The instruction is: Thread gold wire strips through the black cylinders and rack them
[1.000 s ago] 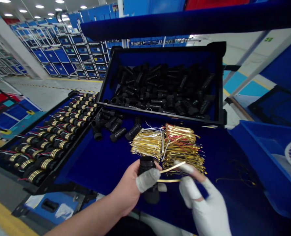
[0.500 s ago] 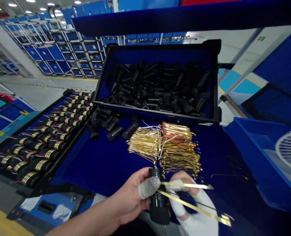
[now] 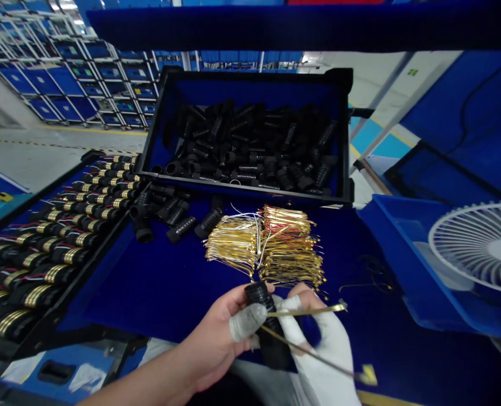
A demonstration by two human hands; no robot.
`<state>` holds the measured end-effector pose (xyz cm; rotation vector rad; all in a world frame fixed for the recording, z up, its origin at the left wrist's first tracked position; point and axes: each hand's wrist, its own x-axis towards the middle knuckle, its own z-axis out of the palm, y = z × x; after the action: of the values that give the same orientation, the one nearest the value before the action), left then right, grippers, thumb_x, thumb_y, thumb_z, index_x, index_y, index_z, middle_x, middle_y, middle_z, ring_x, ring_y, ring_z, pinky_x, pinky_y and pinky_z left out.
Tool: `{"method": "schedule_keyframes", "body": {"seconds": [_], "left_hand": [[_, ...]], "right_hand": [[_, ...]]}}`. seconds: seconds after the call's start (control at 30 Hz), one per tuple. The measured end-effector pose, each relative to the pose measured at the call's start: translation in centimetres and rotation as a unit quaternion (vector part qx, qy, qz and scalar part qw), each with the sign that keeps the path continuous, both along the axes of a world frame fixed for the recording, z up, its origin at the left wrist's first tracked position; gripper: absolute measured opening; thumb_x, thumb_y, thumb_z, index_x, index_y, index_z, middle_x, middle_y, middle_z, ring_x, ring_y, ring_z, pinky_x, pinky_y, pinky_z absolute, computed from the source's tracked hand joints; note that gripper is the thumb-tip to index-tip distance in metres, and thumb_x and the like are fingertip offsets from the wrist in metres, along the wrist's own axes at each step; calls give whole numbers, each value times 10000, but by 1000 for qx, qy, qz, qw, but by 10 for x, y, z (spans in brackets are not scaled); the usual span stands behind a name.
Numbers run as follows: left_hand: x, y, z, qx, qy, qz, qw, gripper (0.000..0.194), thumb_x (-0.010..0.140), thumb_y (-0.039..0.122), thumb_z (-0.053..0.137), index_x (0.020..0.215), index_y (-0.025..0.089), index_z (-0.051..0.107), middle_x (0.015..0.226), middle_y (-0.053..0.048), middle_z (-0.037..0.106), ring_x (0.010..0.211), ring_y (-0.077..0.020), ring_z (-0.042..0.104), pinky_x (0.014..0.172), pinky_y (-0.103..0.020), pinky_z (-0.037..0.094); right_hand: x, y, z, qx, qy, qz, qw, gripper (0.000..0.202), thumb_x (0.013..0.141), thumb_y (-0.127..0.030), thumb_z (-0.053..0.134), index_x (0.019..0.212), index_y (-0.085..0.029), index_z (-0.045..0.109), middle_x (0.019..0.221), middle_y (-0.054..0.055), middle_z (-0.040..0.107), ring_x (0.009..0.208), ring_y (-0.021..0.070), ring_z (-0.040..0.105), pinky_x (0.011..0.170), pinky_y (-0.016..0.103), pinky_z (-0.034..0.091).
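Observation:
My left hand (image 3: 229, 332), its thumb wrapped in grey tape, is closed round a black ribbed cylinder (image 3: 256, 292) held upright, slightly tilted. Two gold strips (image 3: 313, 310) stick out to the right from the cylinder's side. In a white covering with bare fingertips, my right hand (image 3: 318, 338) is closed at the strips beside the cylinder; its exact grip is partly hidden. Just beyond my hands lie bundles of gold strips, one with white wires (image 3: 233, 239) and one with red wires (image 3: 290, 242).
A large bin (image 3: 242, 189) of black cylinders stands behind, with several loose ones (image 3: 181, 229) before it. At left is a tray (image 3: 100, 239) of gold-banded cylinders. A blue bin (image 3: 403, 254) and a white fan (image 3: 479, 245) are at right.
The view has turned right, so the bins and bundles appear further left. My hands still hold the cylinder and strips; the strips' free ends have shifted slightly.

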<state>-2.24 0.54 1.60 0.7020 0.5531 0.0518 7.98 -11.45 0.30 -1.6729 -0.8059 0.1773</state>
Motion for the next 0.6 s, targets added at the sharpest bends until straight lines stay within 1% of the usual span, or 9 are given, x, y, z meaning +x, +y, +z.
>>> {"method": "schedule_keyframes", "body": {"seconds": [0.07, 0.13, 0.23, 0.27, 0.33, 0.4, 0.5, 0.53, 0.6], "left_hand": [[0, 3, -1, -2, -6, -7, 1000, 585, 750, 474, 812, 1239, 206, 633, 1096, -98, 625, 971, -206, 619, 815, -327, 521], [1, 7, -3, 13, 2, -13, 1000, 626, 757, 486, 803, 1286, 215, 607, 1070, -89, 616, 962, -211, 622, 827, -353, 527], [1, 9, -6, 23, -14, -16, 999, 631, 734, 434, 836, 1286, 282, 572, 1056, -45, 597, 908, -180, 621, 765, -315, 526], [1, 9, -7, 18, -20, -14, 1000, 577, 725, 425, 844, 1222, 280, 589, 1040, -32, 597, 876, -167, 617, 734, -295, 518], [2, 7, -9, 19, -12, -15, 1000, 465, 699, 444, 857, 1026, 213, 622, 945, -16, 602, 789, -137, 591, 687, -262, 492], [4, 4, -11, 58, 2, -33, 998, 457, 675, 483, 862, 881, 146, 632, 829, -9, 591, 727, -111, 546, 678, -238, 458], [5, 4, -14, 124, -9, -69, 990, 469, 694, 500, 843, 854, 96, 666, 767, -12, 589, 714, -100, 513, 693, -222, 416], [6, 5, -15, 130, -14, -74, 989, 457, 708, 490, 836, 868, 93, 675, 783, -19, 604, 727, -104, 521, 699, -223, 413], [6, 9, -18, 114, -12, -78, 990, 433, 728, 464, 828, 920, 101, 689, 829, -38, 645, 760, -122, 561, 714, -233, 425]], "right_hand": [[1, -2, 2, -40, -77, 30, 996, 121, 834, -151, 582, 771, -230, 516, 737, -29, 511, 629, 133, 520, 576, 237, 428], [4, -5, 6, -69, -131, 72, 986, 111, 806, -127, 584, 792, -231, 549, 738, -29, 524, 626, 130, 530, 576, 235, 423], [10, -9, 10, -90, -88, 57, 990, 80, 857, -204, 576, 784, -235, 567, 734, -21, 576, 640, 144, 575, 598, 241, 464], [13, -10, 9, -100, -63, 34, 992, 94, 867, -247, 579, 775, -235, 571, 733, -15, 602, 651, 154, 596, 612, 248, 484], [16, -10, 5, -119, -30, -12, 992, 118, 856, -325, 600, 783, -233, 594, 742, 3, 655, 687, 186, 637, 651, 272, 518], [17, -10, 1, -134, -11, -20, 991, 150, 846, -371, 614, 802, -228, 610, 747, 15, 678, 703, 206, 652, 676, 293, 532], [14, -11, 3, -130, 17, 21, 991, 143, 897, -338, 580, 803, -231, 590, 744, 3, 663, 681, 178, 637, 643, 266, 523], [14, -12, 4, -120, 2, 43, 992, 135, 908, -293, 567, 789, -231, 578, 731, -5, 643, 662, 162, 620, 624, 253, 509], [13, -16, 6, -83, -96, 114, 985, 120, 886, -190, 567, 774, -229, 579, 696, -17, 594, 610, 141, 563, 572, 246, 458]]}}
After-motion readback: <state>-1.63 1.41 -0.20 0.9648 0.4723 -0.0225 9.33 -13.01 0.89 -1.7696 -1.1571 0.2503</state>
